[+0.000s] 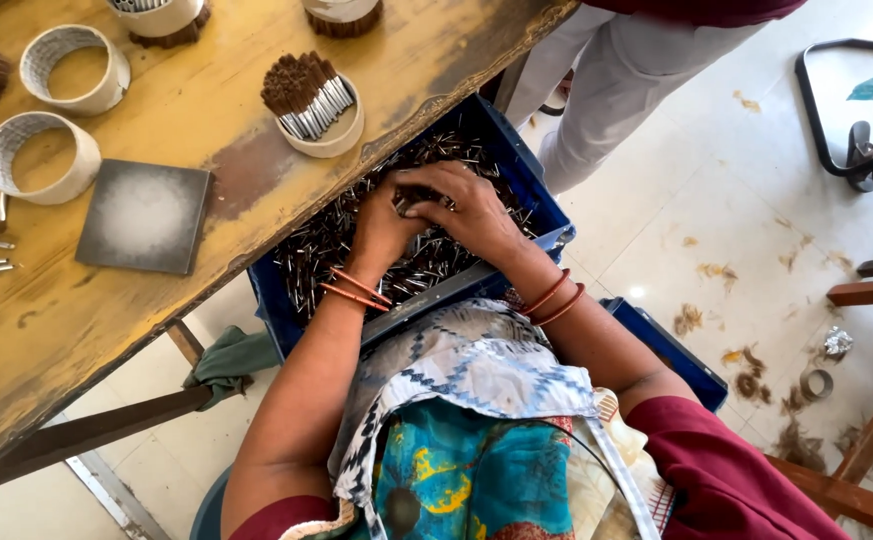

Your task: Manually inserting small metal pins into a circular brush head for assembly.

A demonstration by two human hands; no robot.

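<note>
Both hands are inside the blue crate [541,205], on the heap of small metal pieces [326,245]. Left hand [381,225] has fingers curled into the pieces; right hand [466,205] lies partly closed over them, fingers bent. If they pinch any piece, I cannot tell. Beyond the fingertips, a white ring cup [341,135] with brown-tipped bristle tufts [306,92] stands on the yellow table [426,60].

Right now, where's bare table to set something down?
Free: table strip between grey tile and brush-filled cup; also the near-left corner below the tile. Crowded: the rings along the left, and the blue crate, where both hands dig.
</note>
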